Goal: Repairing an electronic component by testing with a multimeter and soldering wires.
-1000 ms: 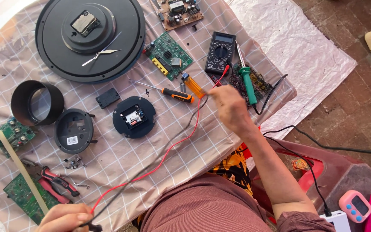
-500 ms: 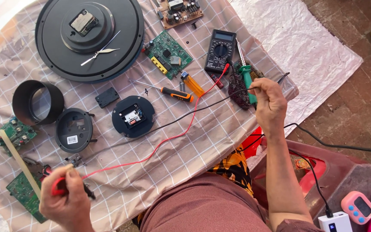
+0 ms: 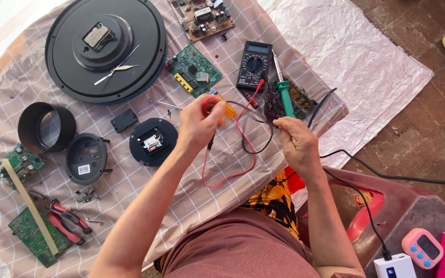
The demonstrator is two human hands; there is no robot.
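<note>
- Left hand (image 3: 198,122) grips the red probe (image 3: 208,104), its red lead (image 3: 233,172) looping across the checked cloth (image 3: 130,190) toward the multimeter (image 3: 254,65) just beyond.
- Right hand (image 3: 295,143) is closed on a thin black lead (image 3: 256,149); I cannot tell whether it holds the black probe.
- Green-handled soldering iron (image 3: 284,91) lies just past the right hand.
- Judged early: both leads are gathered, neither yet touches a board (image 3: 194,70).
- Round black clock (image 3: 105,47), with its matte plastic back, lies face down and untouched.
</note>
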